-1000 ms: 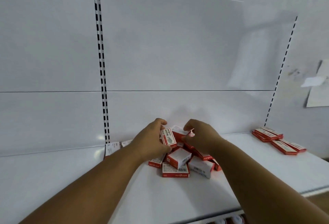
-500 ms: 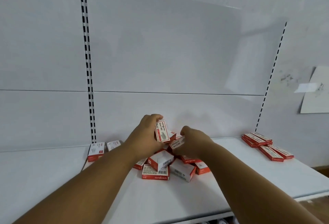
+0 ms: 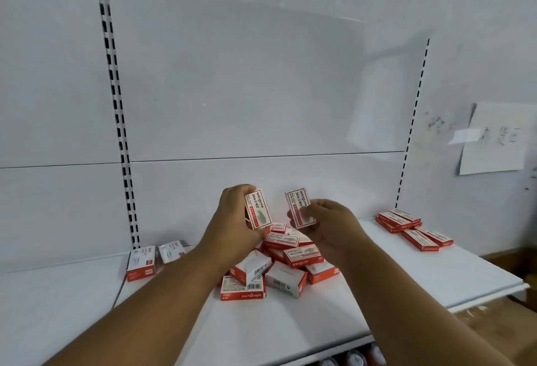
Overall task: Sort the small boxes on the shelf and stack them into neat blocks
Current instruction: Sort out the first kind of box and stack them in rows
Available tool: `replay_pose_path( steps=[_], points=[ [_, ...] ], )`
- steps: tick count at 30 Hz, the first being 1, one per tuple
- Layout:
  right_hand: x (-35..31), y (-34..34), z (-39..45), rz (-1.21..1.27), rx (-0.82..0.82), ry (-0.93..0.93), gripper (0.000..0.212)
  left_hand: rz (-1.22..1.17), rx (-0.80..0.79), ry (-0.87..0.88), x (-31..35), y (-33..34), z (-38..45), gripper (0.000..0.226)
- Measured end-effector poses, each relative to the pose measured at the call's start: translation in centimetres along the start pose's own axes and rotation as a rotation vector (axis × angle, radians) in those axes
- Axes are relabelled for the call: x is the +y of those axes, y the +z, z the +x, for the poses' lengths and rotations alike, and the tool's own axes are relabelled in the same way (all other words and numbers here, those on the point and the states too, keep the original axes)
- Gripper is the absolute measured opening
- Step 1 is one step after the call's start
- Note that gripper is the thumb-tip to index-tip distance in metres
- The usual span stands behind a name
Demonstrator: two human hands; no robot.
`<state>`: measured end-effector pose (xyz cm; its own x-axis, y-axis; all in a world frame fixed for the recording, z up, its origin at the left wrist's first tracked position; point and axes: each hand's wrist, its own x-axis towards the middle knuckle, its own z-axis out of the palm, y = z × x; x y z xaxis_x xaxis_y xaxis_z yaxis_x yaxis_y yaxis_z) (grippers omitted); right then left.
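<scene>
A loose pile of small red-and-white boxes [image 3: 286,264] lies on the white shelf [image 3: 290,325], near its back wall. My left hand [image 3: 232,226] is raised above the pile and grips one small box [image 3: 258,209] upright, label facing me. My right hand [image 3: 331,226] holds a second small box [image 3: 300,209] upright just to the right of the first, a small gap between them. My forearms cover part of the pile's front left and right.
Two more small boxes [image 3: 142,262] stand at the left by the slotted upright. Several flatter red boxes [image 3: 412,227] lie at the shelf's back right. A paper sheet [image 3: 494,139] is taped on the right wall. Bottle tops show below the shelf's front edge.
Both hands have lifted away from the pile, each with one box. The right hand's box has turned upright, and the two hands have drawn slightly apart.
</scene>
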<state>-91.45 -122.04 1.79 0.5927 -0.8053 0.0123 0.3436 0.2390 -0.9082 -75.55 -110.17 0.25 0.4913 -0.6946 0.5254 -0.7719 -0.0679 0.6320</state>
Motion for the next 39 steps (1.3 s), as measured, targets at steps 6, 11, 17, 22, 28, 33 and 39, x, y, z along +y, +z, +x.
replay_pose_path(
  steps=[6, 11, 17, 22, 28, 33, 39],
  points=[
    [-0.9, -2.0, -0.7, 0.044, 0.009, -0.043, 0.019, -0.172, -0.105, -0.068, 1.7, 2.3, 0.2, 0.079],
    [-3.1, -5.7, 0.1, -0.113, 0.081, -0.126, 0.037, -0.076, -0.124, -0.086, 4.8, 5.0, 1.8, 0.082],
    [-6.6, -13.4, 2.8, -0.442, 0.186, -0.198, 0.028, 0.021, -0.23, -0.045, 9.0, 11.5, 5.0, 0.086],
    [-11.2, -21.4, 6.6, -0.776, 0.225, -0.17, 0.027, -0.031, -0.363, -0.103, 12.8, 19.0, 7.8, 0.096],
    [-12.7, -28.2, 9.7, -1.103, 0.219, 0.017, 0.019, 0.137, -0.449, -0.025, 16.5, 26.8, 8.4, 0.096],
    [-11.8, -30.4, 10.6, -1.372, 0.095, 0.0, 0.01, 0.283, -0.41, 0.031, 18.1, 30.1, 7.6, 0.092],
    [-11.1, -31.1, 11.0, -1.531, 0.101, -0.115, 0.006, 0.465, -0.438, 0.114, 18.6, 30.3, 7.8, 0.056]
  ],
)
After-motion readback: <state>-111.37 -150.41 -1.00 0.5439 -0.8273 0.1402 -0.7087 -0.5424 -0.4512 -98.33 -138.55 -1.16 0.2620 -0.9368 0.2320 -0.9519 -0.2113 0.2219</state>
